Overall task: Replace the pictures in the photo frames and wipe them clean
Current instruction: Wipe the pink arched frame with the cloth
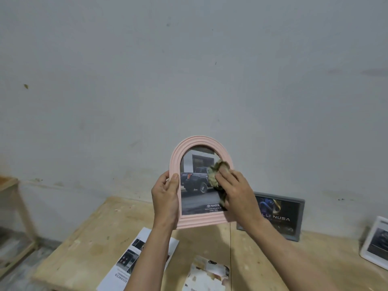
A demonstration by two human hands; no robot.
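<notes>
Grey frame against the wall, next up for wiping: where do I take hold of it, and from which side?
Take the grey frame by its right upright edge, coming in from the right. It stands leaning on the wall in landscape pose, and that edge is bare. Its left end sits behind the right hand, which presses a cloth to the pink frame, so that side is probably blocked.

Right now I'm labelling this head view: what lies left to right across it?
Small wooden table → brochure → left hand → pink arched frame → grey frame → white frame.
</notes>
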